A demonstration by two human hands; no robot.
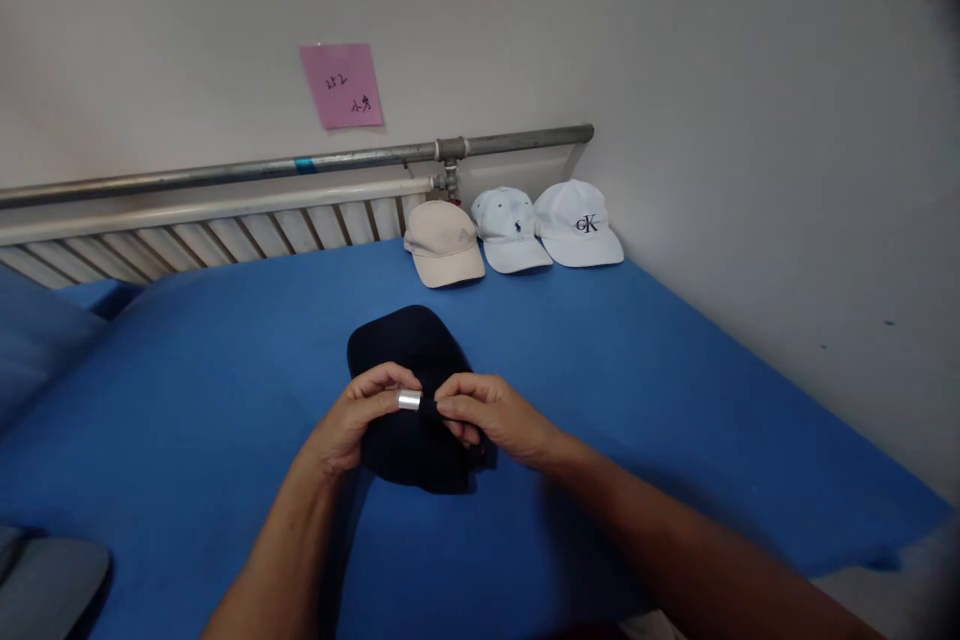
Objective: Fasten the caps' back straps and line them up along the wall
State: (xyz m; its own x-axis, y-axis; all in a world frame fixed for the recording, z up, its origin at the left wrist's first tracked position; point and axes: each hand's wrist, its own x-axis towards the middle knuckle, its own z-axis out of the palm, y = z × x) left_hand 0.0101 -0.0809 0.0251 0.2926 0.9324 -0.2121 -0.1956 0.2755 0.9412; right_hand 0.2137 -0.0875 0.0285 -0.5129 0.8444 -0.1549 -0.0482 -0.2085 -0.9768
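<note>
We have a dark cap (409, 445) in front of us, low in the middle of the view, over the blue cloth (202, 400); we cannot tell whether it rests on the cloth or is held just above it. Its broad rounded end points toward the wall. A shiny silver buckle (409, 400) shows on its dark fabric.

Our left hand (364, 415) is closed in a pinch at the buckle, the thumb lying against it and the fingers curled around the cap on the far side. Our right hand (484, 410) is just beside it, thumb and forefinger pressed together on a narrow dark piece of the cap close to the buckle, the other fingers bent beneath.

Beyond the cap, well apart from our hands, three more caps sit in a row: a beige cap (444, 240), a pale blue cap (510, 228) with a small dark emblem, and a white cap (577, 220) with dark lettering. Behind them we see a white radiator (247, 232), a metal pipe (360, 158) and a pink note (343, 85) on the wall (712, 70). At the lower left, a gray item (56, 580) is cut off by the frame.
</note>
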